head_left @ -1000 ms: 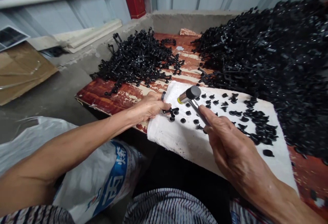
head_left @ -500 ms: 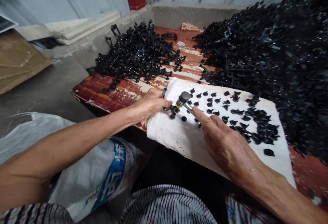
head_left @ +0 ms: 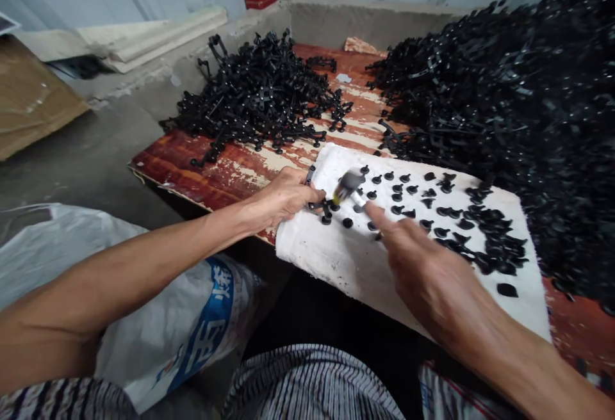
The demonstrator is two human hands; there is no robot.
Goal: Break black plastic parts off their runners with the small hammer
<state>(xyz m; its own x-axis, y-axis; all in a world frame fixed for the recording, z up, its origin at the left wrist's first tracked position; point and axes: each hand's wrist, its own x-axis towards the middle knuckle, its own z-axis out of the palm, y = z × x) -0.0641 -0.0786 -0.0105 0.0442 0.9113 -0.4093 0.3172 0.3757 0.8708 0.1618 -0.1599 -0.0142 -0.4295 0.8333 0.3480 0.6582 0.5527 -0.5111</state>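
My left hand (head_left: 293,194) is closed on a black bracket-like part (head_left: 311,175) at the left edge of a white cloth (head_left: 307,244). The part's lower end, with small round feet, rests on the cloth beside my thumb. In my right hand (head_left: 423,253) is a small mallet (head_left: 350,183) with a dark head and a yellow band, gripped by its metal handle. Its head is blurred by motion and hangs just right of the bracket-like part. Whether it touches the part I cannot tell. Several small black suction-cup-like pieces (head_left: 397,197) stand in loose rows on the cloth.
A heap of black parts (head_left: 259,87) lies at the back left of the worn red board (head_left: 177,164). A larger black heap (head_left: 504,80) rises at the right. A white plastic sack (head_left: 158,317) stands below the board's left edge, and a cardboard box (head_left: 38,100) lies farther left.
The mallet head has tilted and is now smeared by motion, and my right hand has shifted slightly. My left hand keeps its hold on the part. The camera view has moved a little.
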